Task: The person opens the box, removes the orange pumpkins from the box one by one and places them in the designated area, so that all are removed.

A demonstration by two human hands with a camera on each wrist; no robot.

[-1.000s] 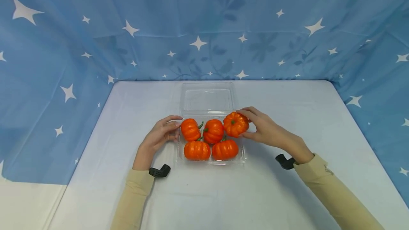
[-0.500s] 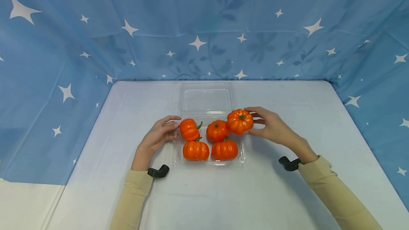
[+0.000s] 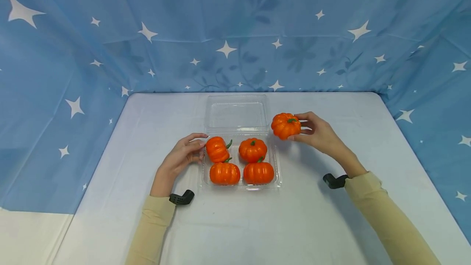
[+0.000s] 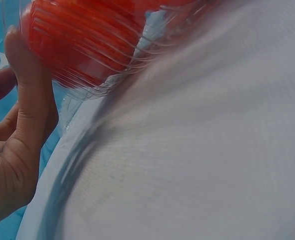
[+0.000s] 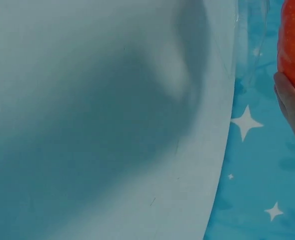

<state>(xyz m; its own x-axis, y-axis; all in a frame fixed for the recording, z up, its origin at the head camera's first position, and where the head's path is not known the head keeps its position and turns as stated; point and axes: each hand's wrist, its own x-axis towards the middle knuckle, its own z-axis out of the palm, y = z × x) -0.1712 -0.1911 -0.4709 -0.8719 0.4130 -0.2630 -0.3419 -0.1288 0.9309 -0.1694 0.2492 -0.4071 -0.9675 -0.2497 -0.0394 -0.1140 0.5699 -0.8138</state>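
My right hand [image 3: 319,133] holds a small orange pumpkin [image 3: 285,126] with a green stem, up off the table to the right of an open clear plastic clamshell box [image 3: 278,177]. In the right wrist view that pumpkin [image 5: 293,47] shows only at the edge, with fingertips on it. Several like pumpkins sit in the box: one at back left [image 3: 217,149], one at back right [image 3: 252,150] and a front row [image 3: 225,174]. My left hand [image 3: 182,153] rests against the box's left wall, fingers relaxed; the left wrist view shows its thumb [image 4: 30,95] at the ribbed plastic.
The box's transparent lid [image 3: 237,113] lies folded back behind it. Everything stands on a white-covered table [image 3: 243,224]. A blue curtain with white stars [image 3: 228,19] hangs behind and at both sides. A black camera mount [image 3: 182,197] is on each wrist.
The right hand has lifted the pumpkin out of the box's back right area and carried it right and away. The neighbouring pumpkin has rolled so its stem points up. The left hand stays put.
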